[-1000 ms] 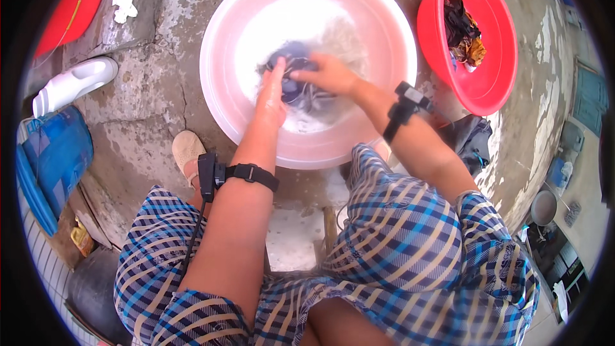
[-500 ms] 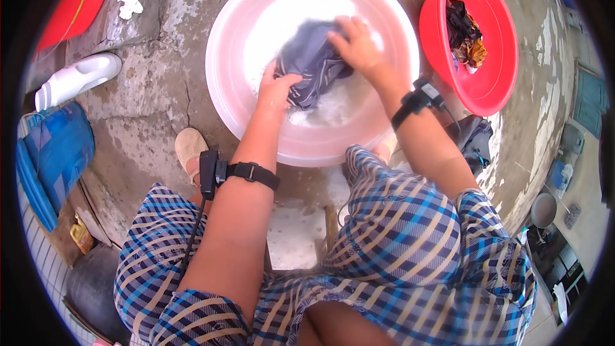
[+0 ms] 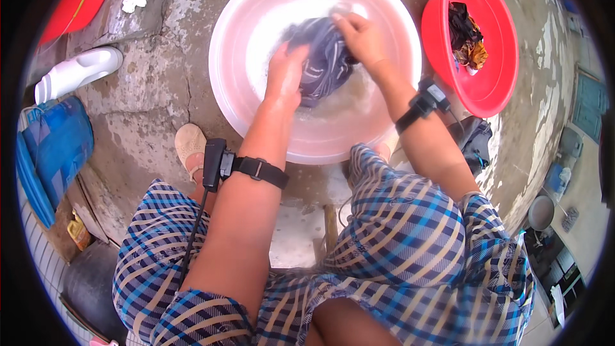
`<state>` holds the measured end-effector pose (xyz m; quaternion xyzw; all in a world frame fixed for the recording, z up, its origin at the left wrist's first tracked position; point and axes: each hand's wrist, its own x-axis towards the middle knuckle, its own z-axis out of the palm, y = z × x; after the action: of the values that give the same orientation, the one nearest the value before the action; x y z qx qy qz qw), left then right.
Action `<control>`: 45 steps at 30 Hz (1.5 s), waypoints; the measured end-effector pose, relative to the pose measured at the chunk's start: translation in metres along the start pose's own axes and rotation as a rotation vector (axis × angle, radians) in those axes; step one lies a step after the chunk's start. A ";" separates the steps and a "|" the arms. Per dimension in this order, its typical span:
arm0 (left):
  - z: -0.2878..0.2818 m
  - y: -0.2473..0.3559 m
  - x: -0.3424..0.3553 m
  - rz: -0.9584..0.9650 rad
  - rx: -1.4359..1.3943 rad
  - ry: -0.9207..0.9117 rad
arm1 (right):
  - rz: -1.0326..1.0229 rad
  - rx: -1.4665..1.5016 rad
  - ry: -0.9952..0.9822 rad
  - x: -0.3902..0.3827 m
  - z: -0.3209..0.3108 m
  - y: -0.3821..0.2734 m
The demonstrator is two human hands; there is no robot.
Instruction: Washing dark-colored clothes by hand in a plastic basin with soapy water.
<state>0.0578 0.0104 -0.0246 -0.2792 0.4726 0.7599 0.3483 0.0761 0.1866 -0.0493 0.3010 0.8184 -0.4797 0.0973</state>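
A dark blue cloth with pale stripes [image 3: 323, 57] is lying bunched up in the middle of a big pink basin [image 3: 237, 99]. The cloth is sitting in soapy, cloudy water. The left hand [image 3: 285, 74] is pressing on the left side of the cloth, with its fingers curled around the wet folds. The right hand [image 3: 360, 37] is gripping the top right part of the cloth and is pinching it tight. Both hands are holding the same cloth, close to each other.

A black strap with a small box [image 3: 240, 166] is sitting around the left forearm, and a thin black cord is hanging down from it. Another black strap [image 3: 419, 104] is wrapping the right wrist.

The pink basin is standing on the wet grey concrete floor [image 3: 154, 115], right in front of the person's knees. The person is wearing blue checked clothes [image 3: 416, 250]. A foot in a tan shoe [image 3: 190, 147] is resting just beside the basin on the left.

A red basin [image 3: 496, 83] is standing near the pink one on the right, with dark and orange clothes [image 3: 464, 35] piled inside. A white slipper [image 3: 77, 72] is lying well apart on the left, with a blue bag [image 3: 54, 147] near it.
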 end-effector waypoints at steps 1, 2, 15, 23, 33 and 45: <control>-0.011 0.001 0.004 0.004 0.268 -0.005 | 0.145 0.079 -0.042 0.006 -0.005 0.003; -0.022 0.001 0.007 0.008 0.536 -0.010 | 0.143 0.079 -0.042 0.010 -0.003 0.010; -0.016 -0.023 0.020 -0.099 0.107 0.053 | -0.445 -0.234 -0.030 -0.038 0.035 -0.004; -0.039 -0.001 0.013 0.212 0.794 0.087 | -0.279 -0.271 -0.130 -0.055 -0.027 -0.022; 0.019 0.088 -0.114 0.682 1.206 0.021 | -0.430 0.056 -0.033 -0.139 -0.127 -0.112; 0.050 0.173 -0.237 1.032 0.928 -0.154 | -0.602 0.515 0.113 -0.243 -0.198 -0.195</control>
<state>0.0585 -0.0607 0.2638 0.2135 0.7945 0.5655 0.0586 0.1817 0.1869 0.3046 0.0880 0.7272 -0.6589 -0.1713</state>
